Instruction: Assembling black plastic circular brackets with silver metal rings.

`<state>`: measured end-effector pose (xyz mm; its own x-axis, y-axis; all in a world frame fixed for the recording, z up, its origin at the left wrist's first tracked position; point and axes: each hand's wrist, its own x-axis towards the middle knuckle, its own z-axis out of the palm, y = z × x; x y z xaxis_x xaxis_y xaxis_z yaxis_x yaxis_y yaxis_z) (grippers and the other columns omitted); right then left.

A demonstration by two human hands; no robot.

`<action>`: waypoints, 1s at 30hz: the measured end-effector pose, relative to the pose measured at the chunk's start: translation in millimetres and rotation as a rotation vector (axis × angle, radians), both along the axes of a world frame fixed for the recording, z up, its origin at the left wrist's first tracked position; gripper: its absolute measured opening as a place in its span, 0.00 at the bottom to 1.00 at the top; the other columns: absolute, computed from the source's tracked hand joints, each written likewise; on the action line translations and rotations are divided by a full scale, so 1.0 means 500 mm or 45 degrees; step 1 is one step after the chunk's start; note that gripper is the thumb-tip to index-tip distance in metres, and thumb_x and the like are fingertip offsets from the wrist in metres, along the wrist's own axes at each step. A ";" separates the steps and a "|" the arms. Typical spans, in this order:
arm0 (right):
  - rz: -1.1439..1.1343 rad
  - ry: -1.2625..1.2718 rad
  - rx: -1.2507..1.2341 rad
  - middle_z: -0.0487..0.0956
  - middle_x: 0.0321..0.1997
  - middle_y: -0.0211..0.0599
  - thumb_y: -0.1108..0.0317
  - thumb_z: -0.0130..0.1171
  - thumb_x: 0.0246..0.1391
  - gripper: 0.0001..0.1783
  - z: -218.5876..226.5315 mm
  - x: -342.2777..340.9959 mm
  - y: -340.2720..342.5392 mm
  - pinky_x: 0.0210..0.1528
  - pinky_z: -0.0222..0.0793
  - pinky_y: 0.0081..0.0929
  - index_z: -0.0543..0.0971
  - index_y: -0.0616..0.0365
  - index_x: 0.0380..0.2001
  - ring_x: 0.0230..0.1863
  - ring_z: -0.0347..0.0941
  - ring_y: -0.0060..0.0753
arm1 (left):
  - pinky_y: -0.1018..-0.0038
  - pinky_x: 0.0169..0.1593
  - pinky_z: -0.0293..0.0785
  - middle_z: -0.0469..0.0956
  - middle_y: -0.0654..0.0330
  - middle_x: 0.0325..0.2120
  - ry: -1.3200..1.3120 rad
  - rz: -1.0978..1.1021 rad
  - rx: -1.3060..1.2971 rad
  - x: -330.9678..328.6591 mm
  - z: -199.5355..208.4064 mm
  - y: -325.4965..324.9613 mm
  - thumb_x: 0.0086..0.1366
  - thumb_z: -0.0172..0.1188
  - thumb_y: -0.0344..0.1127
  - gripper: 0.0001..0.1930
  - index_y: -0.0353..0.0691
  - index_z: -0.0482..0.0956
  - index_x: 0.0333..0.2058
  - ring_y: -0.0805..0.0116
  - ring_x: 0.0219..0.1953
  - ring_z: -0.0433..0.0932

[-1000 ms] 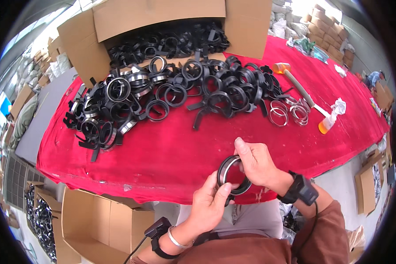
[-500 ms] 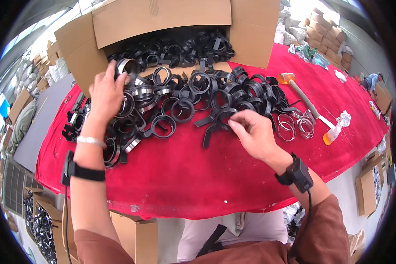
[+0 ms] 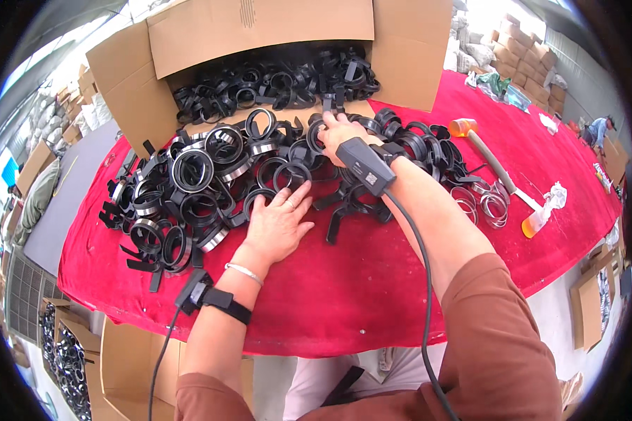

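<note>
A heap of black ring-shaped clamps [image 3: 193, 170], some with shiny metal bands, lies across the red cloth. My left hand [image 3: 277, 223] rests at the front of the heap, fingers spread, the fingertips by a black ring [image 3: 292, 177]. Further back, my right hand [image 3: 342, 137] reaches over the heap with its fingers bent round a black ring clamp [image 3: 315, 135]. The wrist and a black strapped-on device [image 3: 365, 165] cover part of the heap beneath. At its right edge lie several thin metal hoops [image 3: 495, 207].
Behind the heap, an open cardboard box [image 3: 260, 31] holds more black clamps [image 3: 281, 81]. A mallet [image 3: 495, 165] with amber heads lies on the red cloth [image 3: 316, 309] at the right. Another person [image 3: 597, 132] is far off to the right.
My left hand has let go of a metal-banded ring at the far left and moved right and nearer. My right hand has moved up and left, from the front of the heap to its back.
</note>
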<state>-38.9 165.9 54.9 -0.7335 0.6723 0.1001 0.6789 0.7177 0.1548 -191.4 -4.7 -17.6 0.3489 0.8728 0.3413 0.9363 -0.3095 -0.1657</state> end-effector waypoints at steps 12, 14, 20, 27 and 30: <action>0.035 0.373 0.609 0.74 0.45 0.43 0.77 0.53 0.40 0.12 0.036 0.158 -0.033 0.45 0.71 0.32 0.78 0.62 0.33 0.42 0.71 0.44 | 0.58 0.65 0.55 0.78 0.60 0.41 0.042 -0.215 0.149 -0.128 0.005 -0.033 0.54 0.60 0.41 0.11 0.42 0.81 0.31 0.63 0.52 0.70; 0.176 0.474 0.763 0.73 0.44 0.41 0.75 0.54 0.42 0.12 0.032 0.185 -0.049 0.43 0.72 0.31 0.78 0.61 0.34 0.42 0.70 0.41 | 0.61 0.60 0.61 0.78 0.58 0.38 -0.084 -0.259 0.185 -0.114 0.017 -0.031 0.52 0.61 0.38 0.09 0.40 0.81 0.28 0.61 0.48 0.72; 0.424 0.732 0.943 0.73 0.48 0.49 0.76 0.54 0.41 0.14 0.014 0.237 -0.151 0.40 0.72 0.31 0.77 0.65 0.35 0.37 0.71 0.44 | 0.68 0.37 0.72 0.78 0.59 0.27 -0.378 -0.221 0.275 -0.025 0.051 -0.068 0.51 0.60 0.28 0.02 0.35 0.79 0.24 0.60 0.29 0.76; 0.821 1.089 0.479 0.71 0.52 0.59 0.74 0.56 0.38 0.14 -0.077 0.267 -0.369 0.34 0.73 0.33 0.77 0.67 0.33 0.36 0.72 0.47 | 0.60 0.40 0.79 0.78 0.45 0.35 -2.741 -0.266 -1.799 0.154 0.093 -0.158 0.70 0.40 0.55 0.28 0.31 0.74 0.43 0.55 0.31 0.80; 0.891 1.108 0.367 0.69 0.55 0.57 0.71 0.58 0.37 0.16 -0.087 0.307 -0.408 0.35 0.74 0.30 0.76 0.66 0.33 0.38 0.73 0.48 | 0.55 0.35 0.79 0.77 0.47 0.29 -2.775 -0.462 -1.799 0.177 0.015 -0.220 0.67 0.47 0.54 0.26 0.32 0.72 0.45 0.53 0.26 0.79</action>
